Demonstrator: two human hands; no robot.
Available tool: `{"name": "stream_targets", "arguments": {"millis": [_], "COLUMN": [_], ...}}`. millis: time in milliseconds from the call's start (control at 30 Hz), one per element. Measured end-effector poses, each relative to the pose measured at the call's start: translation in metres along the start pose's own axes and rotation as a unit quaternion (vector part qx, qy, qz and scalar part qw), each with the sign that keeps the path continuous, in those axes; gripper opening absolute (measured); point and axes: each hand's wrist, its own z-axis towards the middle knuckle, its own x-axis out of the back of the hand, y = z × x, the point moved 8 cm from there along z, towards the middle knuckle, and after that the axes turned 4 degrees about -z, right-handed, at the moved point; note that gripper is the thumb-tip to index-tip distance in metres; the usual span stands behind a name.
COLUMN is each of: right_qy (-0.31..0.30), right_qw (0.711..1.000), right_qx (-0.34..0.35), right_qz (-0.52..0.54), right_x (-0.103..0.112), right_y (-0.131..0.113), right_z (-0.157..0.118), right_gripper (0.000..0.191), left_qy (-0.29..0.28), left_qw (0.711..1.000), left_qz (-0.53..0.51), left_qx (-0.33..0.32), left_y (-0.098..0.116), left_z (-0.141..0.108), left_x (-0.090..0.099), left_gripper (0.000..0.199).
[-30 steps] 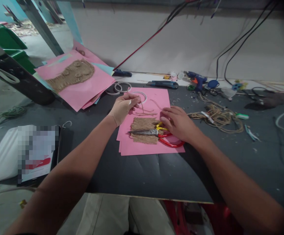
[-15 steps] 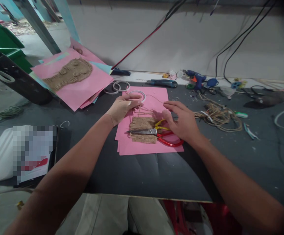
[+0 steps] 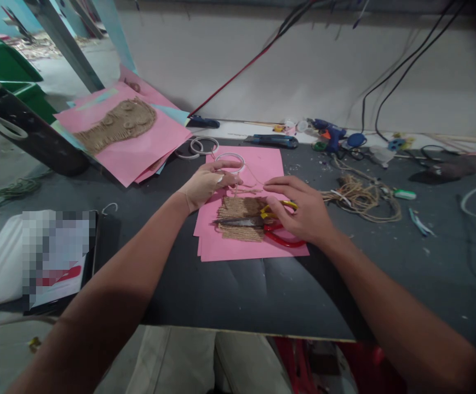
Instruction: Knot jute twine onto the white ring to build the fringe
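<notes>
My left hand is closed, thumb and fingers pinching the end of a thin strand of brown twine above pink paper. The strand curves over to the fingertips of my right hand, whose fingers are bent around it. Under the hands, a patch of twine rows lies side by side on the paper. Scissors with one red and one yellow handle rest across this patch, blades to the left. My right thumb overlaps the yellow handle. A white tape ring lies just behind my left hand.
A loose twine coil lies to the right. Behind are a blue cutter knife and a blue glue gun. Papers bearing a twine-covered shape stand at the left, near a dark bottle and a tablet.
My right hand has moved slightly left and down, closer to my left hand, and the strand between them hangs slacker. The yellow scissor handle has shifted a little; the coil at right has moved slightly left.
</notes>
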Motion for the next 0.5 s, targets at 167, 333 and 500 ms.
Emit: {"name": "stream_targets", "arguments": {"millis": [167,333,500], "right_qy": [-0.003,-0.014,-0.018], "right_qw": [1.000,1.000,1.000], "right_qx": [0.009,0.020,0.016], "right_qz": [0.018,0.019,0.015], "right_x": [0.0001,-0.0029,-0.0072], "right_y": [-0.0034,-0.0048,-0.0004], "right_z": [-0.0005,-0.0005,-0.0012], "right_gripper": [0.022,0.023,0.022], "left_qy": [0.012,0.007,0.017], "left_qw": [1.000,0.999,0.999], "left_qz": [0.012,0.033,0.037], "left_qx": [0.017,0.007,-0.009], "left_y": [-0.0019,-0.0018,-0.0004], "left_z": [-0.0001,0.0007,0.0006], "left_x": [0.0035,0.0042,0.0043], "left_gripper": [0.050,0.037,0.029]}}
